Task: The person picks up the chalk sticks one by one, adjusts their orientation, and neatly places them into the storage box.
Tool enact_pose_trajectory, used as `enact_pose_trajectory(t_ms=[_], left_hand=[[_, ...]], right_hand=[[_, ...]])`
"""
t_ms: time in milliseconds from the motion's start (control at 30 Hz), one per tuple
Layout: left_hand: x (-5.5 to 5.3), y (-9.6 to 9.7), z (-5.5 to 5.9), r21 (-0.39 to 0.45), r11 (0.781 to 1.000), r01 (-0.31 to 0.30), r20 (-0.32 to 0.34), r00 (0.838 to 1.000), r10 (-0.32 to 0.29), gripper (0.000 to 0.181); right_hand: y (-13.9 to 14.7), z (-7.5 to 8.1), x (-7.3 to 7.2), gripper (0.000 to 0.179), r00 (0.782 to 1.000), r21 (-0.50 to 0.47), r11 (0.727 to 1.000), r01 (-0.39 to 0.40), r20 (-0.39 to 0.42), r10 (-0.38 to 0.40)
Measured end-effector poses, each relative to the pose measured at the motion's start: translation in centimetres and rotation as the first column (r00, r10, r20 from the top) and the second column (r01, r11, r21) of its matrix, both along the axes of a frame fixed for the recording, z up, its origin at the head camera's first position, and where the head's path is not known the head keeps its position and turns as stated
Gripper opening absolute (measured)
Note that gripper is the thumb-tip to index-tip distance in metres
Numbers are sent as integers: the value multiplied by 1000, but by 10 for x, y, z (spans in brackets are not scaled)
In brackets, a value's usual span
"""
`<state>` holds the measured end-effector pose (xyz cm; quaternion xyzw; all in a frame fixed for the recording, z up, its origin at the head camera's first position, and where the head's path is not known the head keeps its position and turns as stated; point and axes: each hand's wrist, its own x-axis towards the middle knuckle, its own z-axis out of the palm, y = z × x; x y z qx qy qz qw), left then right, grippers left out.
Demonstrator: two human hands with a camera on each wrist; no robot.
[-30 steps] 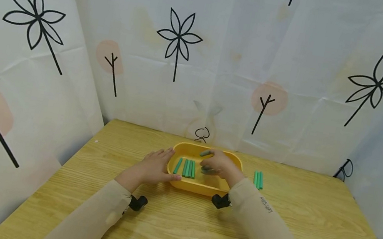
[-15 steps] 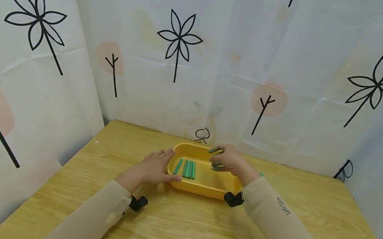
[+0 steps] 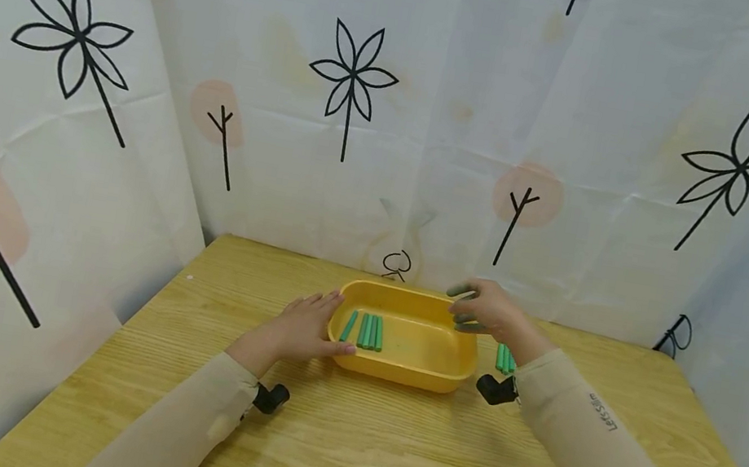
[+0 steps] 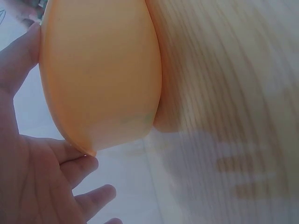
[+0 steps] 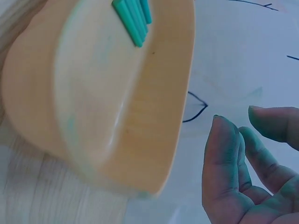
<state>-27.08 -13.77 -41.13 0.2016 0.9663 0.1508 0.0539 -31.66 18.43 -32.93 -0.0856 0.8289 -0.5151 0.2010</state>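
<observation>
A yellow plastic tub point(image 3: 421, 375) stands at the table's far side. My left hand point(image 3: 303, 326) holds its left end, thumb over the front rim and fingers at the rim farther back. In the left wrist view, thumb and fingertips touch the tub wall point(image 4: 103, 74) while other fingers stay apart from it. Several short green sticks point(image 3: 371, 332) lie side by side in the tub, with one green stick point(image 3: 348, 326) slightly apart at left. My right hand point(image 3: 491, 312) hovers past the tub's right back corner. Its green-stained fingertips point(image 5: 223, 135) curve loosely around nothing.
More green sticks point(image 3: 505, 359) lie on the wooden table point(image 3: 339, 442) right of the tub, partly hidden by the right arm. A patterned white curtain point(image 3: 411, 190) encloses the back and sides. A black looped item point(image 3: 674, 333) sits at the far right corner.
My right hand has moved right, from over the inside of the tub to beyond its right back corner, holding nothing visible. The left hand, tub and sticks inside it stay put.
</observation>
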Motion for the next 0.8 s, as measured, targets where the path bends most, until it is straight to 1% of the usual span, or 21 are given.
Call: enact_pose_trajectory(t_ms=[200,400,700,800], left_hand=[[1,1,0,1,1000,-1,9,1000,1,105],[2,1,-1,2,1000,-3,8,1000,3,105],[1,1,1,5,1000,-9,11,1000,9,105],[2,1,1,10,1000,-11,8,1000,11,105]], right_hand=[[24,-6,3,42,999,7,1000,30,-18,-30],[46,-10,5,42,997,47,996,70,-29,-69],[76,-20,3,45,991,93,988,125,-55,-121],[84,-23,2,47,989,98,985,141,-49,-137]])
